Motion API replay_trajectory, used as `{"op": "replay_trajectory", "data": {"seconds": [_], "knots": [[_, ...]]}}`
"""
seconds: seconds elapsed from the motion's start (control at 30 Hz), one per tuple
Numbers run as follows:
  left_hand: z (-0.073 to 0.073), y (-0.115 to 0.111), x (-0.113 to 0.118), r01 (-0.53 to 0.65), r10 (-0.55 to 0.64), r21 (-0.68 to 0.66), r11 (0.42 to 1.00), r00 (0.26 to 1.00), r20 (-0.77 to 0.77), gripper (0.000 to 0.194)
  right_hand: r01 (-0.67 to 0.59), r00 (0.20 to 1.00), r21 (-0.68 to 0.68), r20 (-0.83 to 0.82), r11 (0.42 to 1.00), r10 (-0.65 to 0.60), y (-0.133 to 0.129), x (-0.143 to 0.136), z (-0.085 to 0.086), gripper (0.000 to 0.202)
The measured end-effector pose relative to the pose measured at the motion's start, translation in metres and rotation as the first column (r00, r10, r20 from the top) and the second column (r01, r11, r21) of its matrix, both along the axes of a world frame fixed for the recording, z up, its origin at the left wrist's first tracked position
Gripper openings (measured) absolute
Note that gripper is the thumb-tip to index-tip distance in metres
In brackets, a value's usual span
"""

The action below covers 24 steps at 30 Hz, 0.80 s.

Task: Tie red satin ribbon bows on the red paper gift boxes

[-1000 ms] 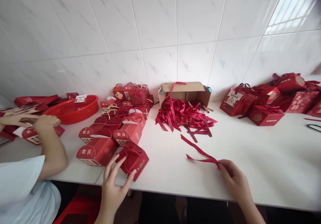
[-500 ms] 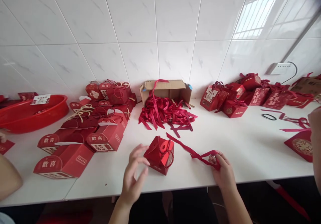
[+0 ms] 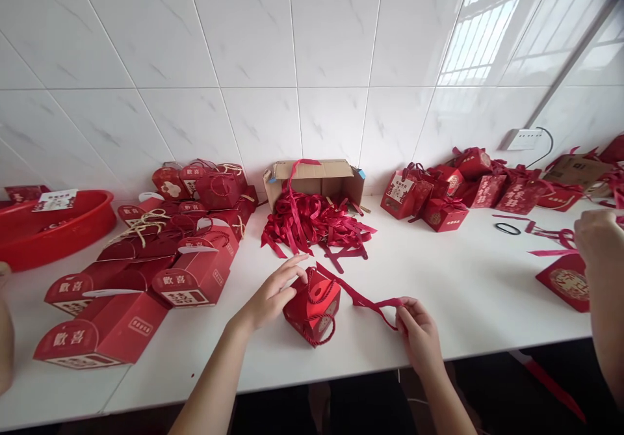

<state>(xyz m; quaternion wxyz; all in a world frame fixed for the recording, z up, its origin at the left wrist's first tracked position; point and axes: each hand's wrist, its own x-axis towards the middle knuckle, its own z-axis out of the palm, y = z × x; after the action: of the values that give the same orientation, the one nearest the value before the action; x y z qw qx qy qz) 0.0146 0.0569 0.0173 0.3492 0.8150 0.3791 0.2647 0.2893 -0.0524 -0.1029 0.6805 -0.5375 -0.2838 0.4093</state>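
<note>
A small red gift box (image 3: pixel 312 311) with twisted red cord handles stands on the table in front of me. My left hand (image 3: pixel 275 295) is at its upper left side, fingers bent and apart, with the fingertips at the top near a cord. To the right, my right hand (image 3: pixel 418 331) pinches a dark red ribbon (image 3: pixel 363 302) between thumb and fingers. The ribbon trails left across the table, and its far end lies just behind the box.
Red ribbons (image 3: pixel 316 224) spill from a cardboard box (image 3: pixel 314 170) by the wall. Several red gift boxes (image 3: pixel 141 324) are stacked at left, beside a red basin (image 3: pixel 92 227). More tied boxes (image 3: pixel 446 214) line the right. Another person's hand (image 3: pixel 597 233) is over a red box (image 3: pixel 568 282).
My left hand has moved from beside the gift box up to its top. The right hand has shifted slightly left with the ribbon. The view has turned a little to the right.
</note>
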Motion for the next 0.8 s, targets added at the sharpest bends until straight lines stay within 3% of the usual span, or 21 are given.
{"op": "replay_trajectory", "data": {"seconds": [0.1, 0.17, 0.27, 0.33, 0.4, 0.47, 0.53, 0.67, 0.8], "knots": [[-0.002, 0.002, 0.001, 0.084, -0.084, -0.074, 0.994, 0.996, -0.002, 0.035, 0.035, 0.996, -0.061, 0.087, 0.998, -0.030, 0.001, 0.016, -0.001, 0.023], [-0.005, -0.001, 0.000, 0.087, -0.088, -0.032, 0.996, 0.995, -0.042, 0.035, 0.156, 0.963, -0.158, 0.244, 0.975, -0.114, 0.002, 0.035, -0.003, 0.025], [-0.007, -0.006, -0.003, 0.057, -0.047, 0.072, 0.996, 0.991, -0.129, 0.037, 0.341, 0.829, -0.264, 0.538, 0.902, -0.156, 0.002, 0.062, -0.006, 0.033], [-0.009, -0.007, -0.003, 0.019, 0.000, 0.105, 0.994, 0.985, -0.174, 0.039, 0.388, 0.677, -0.211, 0.726, 0.897, -0.123, 0.003, 0.074, -0.008, 0.042], [-0.010, -0.005, -0.002, -0.037, 0.058, 0.102, 0.994, 0.978, -0.201, 0.041, 0.329, 0.478, -0.113, 0.876, 0.938, -0.063, 0.005, 0.078, -0.010, 0.045], [-0.012, -0.002, 0.001, -0.109, 0.123, 0.080, 0.991, 0.971, -0.203, 0.043, 0.183, 0.312, -0.091, 0.950, 0.979, 0.030, 0.010, 0.079, -0.011, 0.038], [-0.013, -0.003, 0.001, -0.200, 0.210, 0.076, 0.977, 0.964, -0.163, 0.044, 0.042, 0.245, -0.141, 0.961, 0.989, 0.127, 0.015, 0.077, -0.011, 0.029], [-0.009, -0.026, -0.003, -0.334, 0.352, 0.272, 0.902, 0.936, -0.018, 0.026, -0.014, 0.261, -0.166, 0.951, 0.986, 0.163, 0.020, 0.074, -0.006, 0.021], [-0.014, -0.062, -0.007, -0.115, 0.221, 0.524, 0.844, 0.964, -0.145, 0.015, 0.003, 0.473, -0.101, 0.877, 0.995, 0.088, 0.015, 0.065, 0.014, 0.027]]}}
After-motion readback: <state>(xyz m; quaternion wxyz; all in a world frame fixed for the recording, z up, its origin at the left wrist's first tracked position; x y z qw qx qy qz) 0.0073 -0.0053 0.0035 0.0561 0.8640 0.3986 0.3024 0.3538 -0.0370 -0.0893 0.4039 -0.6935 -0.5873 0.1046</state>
